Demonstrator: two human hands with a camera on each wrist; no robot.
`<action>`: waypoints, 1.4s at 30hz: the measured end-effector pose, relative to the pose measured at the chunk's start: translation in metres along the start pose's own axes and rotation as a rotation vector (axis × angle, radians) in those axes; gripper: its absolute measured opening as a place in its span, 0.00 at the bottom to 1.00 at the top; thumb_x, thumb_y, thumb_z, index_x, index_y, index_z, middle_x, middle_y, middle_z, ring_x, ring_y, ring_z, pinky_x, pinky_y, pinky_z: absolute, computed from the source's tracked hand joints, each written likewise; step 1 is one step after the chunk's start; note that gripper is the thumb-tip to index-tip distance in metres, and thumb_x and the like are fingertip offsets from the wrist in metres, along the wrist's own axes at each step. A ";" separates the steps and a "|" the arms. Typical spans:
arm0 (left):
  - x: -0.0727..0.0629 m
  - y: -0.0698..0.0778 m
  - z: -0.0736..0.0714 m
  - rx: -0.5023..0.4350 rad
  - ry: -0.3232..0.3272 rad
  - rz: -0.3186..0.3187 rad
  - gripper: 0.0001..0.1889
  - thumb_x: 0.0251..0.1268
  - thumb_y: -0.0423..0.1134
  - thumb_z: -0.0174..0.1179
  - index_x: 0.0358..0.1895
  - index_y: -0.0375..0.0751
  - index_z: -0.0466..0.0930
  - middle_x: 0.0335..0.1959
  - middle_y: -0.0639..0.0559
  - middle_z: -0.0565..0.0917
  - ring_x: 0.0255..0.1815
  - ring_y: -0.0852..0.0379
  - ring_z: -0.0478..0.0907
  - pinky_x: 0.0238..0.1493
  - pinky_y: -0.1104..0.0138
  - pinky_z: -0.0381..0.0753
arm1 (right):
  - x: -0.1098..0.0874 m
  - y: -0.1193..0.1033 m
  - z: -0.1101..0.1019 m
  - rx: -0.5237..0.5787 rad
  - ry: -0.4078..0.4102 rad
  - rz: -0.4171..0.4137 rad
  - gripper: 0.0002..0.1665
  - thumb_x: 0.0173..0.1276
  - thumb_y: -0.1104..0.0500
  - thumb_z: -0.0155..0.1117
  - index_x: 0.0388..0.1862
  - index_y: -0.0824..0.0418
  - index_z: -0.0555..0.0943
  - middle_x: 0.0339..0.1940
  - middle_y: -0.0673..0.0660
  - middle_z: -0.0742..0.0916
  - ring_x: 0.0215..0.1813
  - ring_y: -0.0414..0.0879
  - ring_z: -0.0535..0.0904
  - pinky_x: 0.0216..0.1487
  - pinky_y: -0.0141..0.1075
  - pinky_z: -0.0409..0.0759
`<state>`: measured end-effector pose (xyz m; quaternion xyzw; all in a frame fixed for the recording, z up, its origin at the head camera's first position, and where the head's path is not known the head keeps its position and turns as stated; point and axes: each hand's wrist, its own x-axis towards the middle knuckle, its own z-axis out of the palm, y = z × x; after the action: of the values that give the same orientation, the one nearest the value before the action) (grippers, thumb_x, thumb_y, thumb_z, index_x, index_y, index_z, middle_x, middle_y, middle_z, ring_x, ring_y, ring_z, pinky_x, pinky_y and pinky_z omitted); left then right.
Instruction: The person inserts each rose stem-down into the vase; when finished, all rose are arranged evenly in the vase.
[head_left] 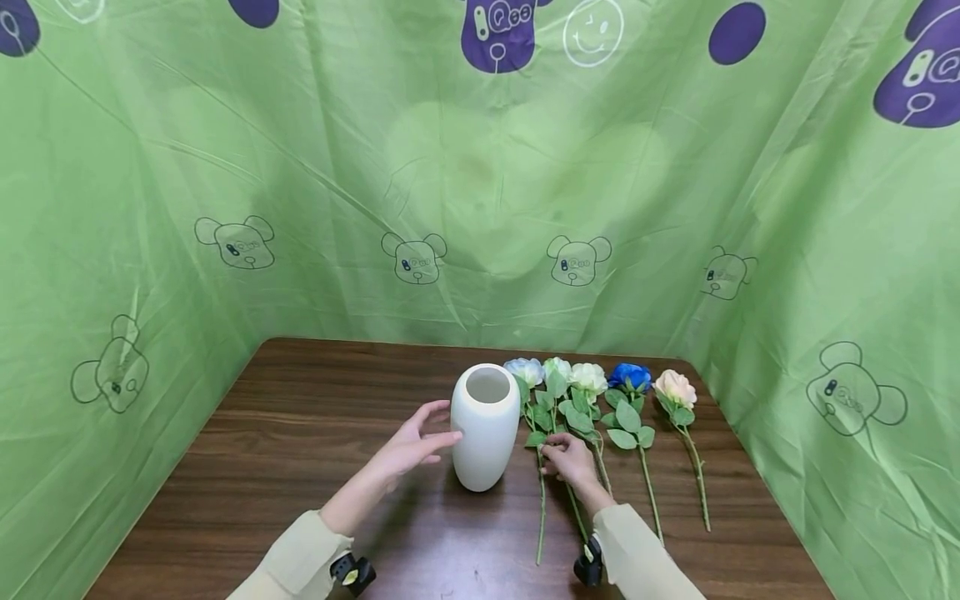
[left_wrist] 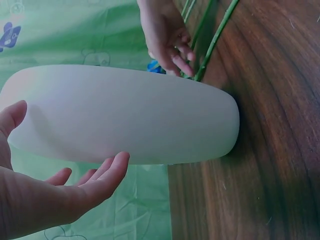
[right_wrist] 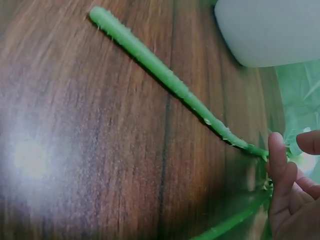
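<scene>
Edges: Worktop [head_left: 315, 400] runs wide leftward of the vase [head_left: 485, 446]; five flowers [head_left: 588, 379] lie close on its right.
Setting: Brown wood grain, green printed curtain [head_left: 465, 175] around.
Vase: White, upright, mid-worktop.
Left hand [head_left: 408, 446]: Fingers spread beside its left side, holding nothing.
Right hand [head_left: 572, 462]: Thumb and forefinger parted at the leftmost stem [head_left: 542, 508].

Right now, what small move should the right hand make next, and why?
I would probably have the right hand pinch the flower stem nearest the white vase: the hand's thumb and fingers look parted close by that stem, while the vase stands upright.
</scene>
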<state>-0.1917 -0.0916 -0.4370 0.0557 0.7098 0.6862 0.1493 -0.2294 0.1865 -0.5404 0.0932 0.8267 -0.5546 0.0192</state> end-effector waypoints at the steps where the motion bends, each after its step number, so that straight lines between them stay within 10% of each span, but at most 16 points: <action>1: 0.000 0.000 0.000 0.002 0.001 -0.004 0.34 0.53 0.43 0.62 0.63 0.43 0.57 0.59 0.40 0.63 0.51 0.46 0.70 0.43 0.53 0.73 | 0.001 0.001 0.002 -0.027 0.003 -0.011 0.19 0.56 0.62 0.62 0.44 0.71 0.74 0.25 0.59 0.82 0.20 0.52 0.80 0.13 0.34 0.71; 9: 0.004 -0.004 0.001 0.022 0.020 -0.037 0.32 0.51 0.48 0.63 0.59 0.42 0.63 0.56 0.41 0.67 0.48 0.48 0.71 0.41 0.53 0.74 | 0.005 0.003 0.011 -0.337 0.076 -0.098 0.23 0.51 0.59 0.67 0.45 0.67 0.75 0.20 0.49 0.82 0.13 0.41 0.76 0.36 0.44 0.75; 23: 0.003 -0.004 0.002 0.028 0.019 -0.044 0.32 0.51 0.49 0.63 0.58 0.41 0.63 0.54 0.41 0.68 0.48 0.48 0.72 0.40 0.56 0.75 | 0.011 0.002 0.017 -0.540 0.141 -0.026 0.28 0.47 0.56 0.66 0.50 0.57 0.72 0.22 0.49 0.79 0.28 0.50 0.75 0.28 0.49 0.70; 35: 0.004 -0.005 0.003 0.024 0.020 -0.048 0.32 0.51 0.48 0.63 0.59 0.42 0.62 0.55 0.38 0.67 0.48 0.47 0.71 0.42 0.53 0.74 | 0.016 0.005 -0.003 0.142 -0.250 -0.080 0.30 0.55 0.71 0.57 0.57 0.75 0.62 0.23 0.61 0.82 0.16 0.42 0.74 0.17 0.32 0.74; 42: 0.004 -0.005 0.002 0.028 0.010 -0.054 0.33 0.51 0.49 0.63 0.59 0.41 0.62 0.56 0.36 0.66 0.49 0.44 0.71 0.40 0.55 0.75 | 0.016 0.006 -0.015 0.290 -0.403 -0.091 0.32 0.57 0.70 0.56 0.60 0.72 0.58 0.34 0.67 0.80 0.22 0.43 0.76 0.23 0.31 0.75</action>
<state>-0.1947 -0.0890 -0.4430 0.0352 0.7214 0.6721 0.1632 -0.2427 0.2051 -0.5422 -0.0547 0.7213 -0.6750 0.1454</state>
